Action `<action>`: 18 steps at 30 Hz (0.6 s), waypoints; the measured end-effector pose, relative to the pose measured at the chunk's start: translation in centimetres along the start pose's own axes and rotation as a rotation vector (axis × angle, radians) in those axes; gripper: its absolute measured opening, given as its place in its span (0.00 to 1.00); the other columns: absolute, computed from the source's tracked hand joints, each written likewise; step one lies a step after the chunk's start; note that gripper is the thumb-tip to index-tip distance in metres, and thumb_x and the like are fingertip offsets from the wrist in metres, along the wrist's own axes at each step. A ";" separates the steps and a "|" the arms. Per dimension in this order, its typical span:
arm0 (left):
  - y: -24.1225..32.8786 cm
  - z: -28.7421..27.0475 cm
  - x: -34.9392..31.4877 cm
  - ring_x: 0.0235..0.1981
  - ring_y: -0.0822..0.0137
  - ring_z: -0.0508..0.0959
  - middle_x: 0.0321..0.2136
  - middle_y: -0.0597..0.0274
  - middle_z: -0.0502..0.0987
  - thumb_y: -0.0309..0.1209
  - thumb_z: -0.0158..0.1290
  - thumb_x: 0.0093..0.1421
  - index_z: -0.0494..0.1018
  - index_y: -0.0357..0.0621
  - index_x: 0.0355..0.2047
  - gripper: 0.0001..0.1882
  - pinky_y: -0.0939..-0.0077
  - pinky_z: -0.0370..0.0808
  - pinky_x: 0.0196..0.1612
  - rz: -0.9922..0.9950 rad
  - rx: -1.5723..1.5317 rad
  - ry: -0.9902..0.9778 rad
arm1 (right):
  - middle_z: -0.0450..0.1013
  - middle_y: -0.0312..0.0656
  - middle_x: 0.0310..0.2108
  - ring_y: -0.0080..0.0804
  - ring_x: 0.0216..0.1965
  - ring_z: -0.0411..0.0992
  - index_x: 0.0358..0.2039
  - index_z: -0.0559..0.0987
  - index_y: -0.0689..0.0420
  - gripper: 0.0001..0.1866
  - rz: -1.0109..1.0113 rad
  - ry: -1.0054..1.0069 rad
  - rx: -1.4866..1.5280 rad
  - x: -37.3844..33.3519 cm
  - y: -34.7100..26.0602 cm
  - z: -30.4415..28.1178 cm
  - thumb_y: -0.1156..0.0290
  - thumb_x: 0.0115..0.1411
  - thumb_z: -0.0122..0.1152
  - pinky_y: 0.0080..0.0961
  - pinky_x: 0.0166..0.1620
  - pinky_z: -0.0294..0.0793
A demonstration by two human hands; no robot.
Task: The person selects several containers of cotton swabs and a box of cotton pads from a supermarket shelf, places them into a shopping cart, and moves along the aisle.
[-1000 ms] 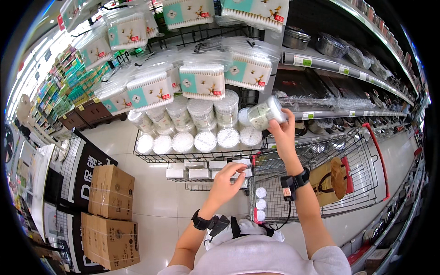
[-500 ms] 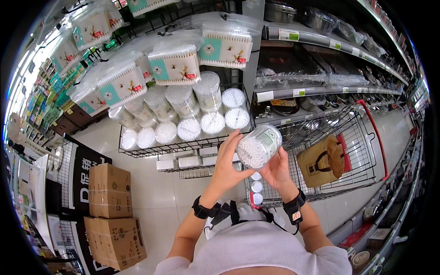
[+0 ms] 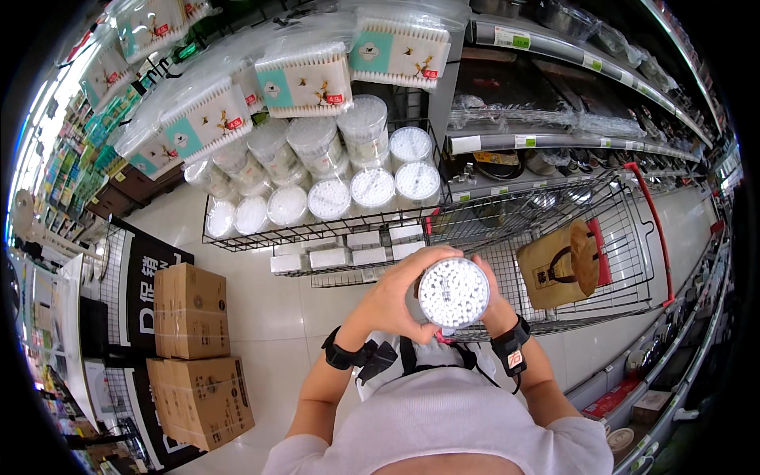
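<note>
A round clear tub of cotton swabs (image 3: 454, 293) is held upright in front of me, its lid toward my head and the white tips showing through. My left hand (image 3: 400, 290) curls round its left side with thumb and fingers. Against the right side presses my right hand (image 3: 492, 291), its fingers partly hidden behind the tub. Beyond my hands, a black wire rack (image 3: 317, 225) carries more swab tubs (image 3: 328, 198) in rows. Bagged packs of cotton swabs (image 3: 305, 83) hang above those tubs.
A shopping cart (image 3: 665, 261) with a red handle stands at right, holding a brown paper bag (image 3: 550, 269). Metal shelves (image 3: 570, 146) with pans rise behind it. White boxes (image 3: 328, 258) fill a lower rack. Two cardboard cartons (image 3: 198, 396) are stacked on the left.
The tub has been turned from a tilt, label showing, to upright with its lid facing me. Both hands have drawn it lower and closer to my body.
</note>
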State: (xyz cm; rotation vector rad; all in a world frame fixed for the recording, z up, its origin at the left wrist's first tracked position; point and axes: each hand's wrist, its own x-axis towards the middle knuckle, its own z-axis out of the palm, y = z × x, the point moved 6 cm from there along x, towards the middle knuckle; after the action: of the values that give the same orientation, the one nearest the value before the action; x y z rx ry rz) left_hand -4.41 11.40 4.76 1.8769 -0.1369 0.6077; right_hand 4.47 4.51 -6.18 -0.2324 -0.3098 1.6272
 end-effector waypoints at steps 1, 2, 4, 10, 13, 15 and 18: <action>-0.1 0.1 0.0 0.50 0.58 0.66 0.49 0.54 0.65 0.28 0.59 0.28 0.58 0.40 0.52 0.45 0.68 0.61 0.54 -0.013 -0.026 -0.043 | 0.62 0.49 0.51 0.41 0.51 0.64 0.53 0.61 0.60 0.38 0.001 -0.025 -0.007 -0.2 0.3 -0.2 0.41 0.53 0.42 0.37 0.54 0.63; -0.2 0.2 -0.1 0.51 0.58 0.66 0.49 0.54 0.65 0.28 0.59 0.28 0.57 0.39 0.52 0.45 0.69 0.61 0.54 -0.025 -0.053 -0.086 | 0.62 0.50 0.51 0.41 0.51 0.63 0.52 0.62 0.61 0.38 0.002 -0.050 -0.015 -0.4 0.4 -0.3 0.41 0.52 0.44 0.38 0.54 0.63; -1.0 0.0 -0.3 0.52 0.60 0.64 0.50 0.53 0.63 0.30 0.60 0.28 0.55 0.39 0.54 0.47 0.69 0.59 0.55 -0.040 -0.120 0.027 | 0.61 0.50 0.52 0.42 0.53 0.62 0.53 0.61 0.61 0.38 -0.007 0.169 -0.062 -0.6 0.4 -1.1 0.46 0.48 0.52 0.39 0.55 0.59; -2.5 0.5 -0.5 0.50 0.62 0.64 0.47 0.54 0.64 0.29 0.66 0.27 0.52 0.39 0.54 0.51 0.70 0.59 0.54 -0.078 -0.051 0.120 | 0.59 0.47 0.52 0.42 0.55 0.57 0.56 0.56 0.56 0.42 -0.313 0.088 -0.005 0.2 -1.0 1.2 0.67 0.39 0.62 0.41 0.58 0.54; -2.4 0.6 -0.2 0.50 0.60 0.64 0.46 0.54 0.65 0.30 0.65 0.27 0.55 0.39 0.53 0.49 0.69 0.59 0.53 -0.067 -0.031 0.077 | 0.58 0.46 0.53 0.42 0.56 0.56 0.57 0.54 0.55 0.43 -0.318 0.064 -0.013 0.0 -1.1 1.2 0.71 0.38 0.60 0.41 0.58 0.53; -2.2 0.5 -0.1 0.51 0.57 0.63 0.47 0.54 0.63 0.31 0.64 0.27 0.57 0.41 0.51 0.46 0.67 0.59 0.53 -0.072 -0.039 0.062 | 0.58 0.46 0.53 0.42 0.56 0.56 0.58 0.53 0.54 0.44 -0.291 0.060 -0.002 -0.1 -1.1 1.6 0.73 0.37 0.58 0.42 0.58 0.53; -2.1 0.6 -0.1 0.50 0.56 0.63 0.47 0.54 0.64 0.31 0.64 0.27 0.59 0.40 0.50 0.45 0.67 0.59 0.53 -0.050 -0.023 0.060 | 0.58 0.45 0.54 0.42 0.56 0.55 0.58 0.53 0.53 0.44 -0.273 0.062 0.010 -0.4 -1.0 1.7 0.74 0.36 0.57 0.43 0.58 0.53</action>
State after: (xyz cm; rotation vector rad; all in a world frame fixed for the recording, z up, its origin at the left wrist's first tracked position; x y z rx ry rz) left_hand -3.47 11.67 2.79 1.8327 -0.0567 0.6251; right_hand 4.88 4.10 -4.25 -0.2229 -0.2733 1.3490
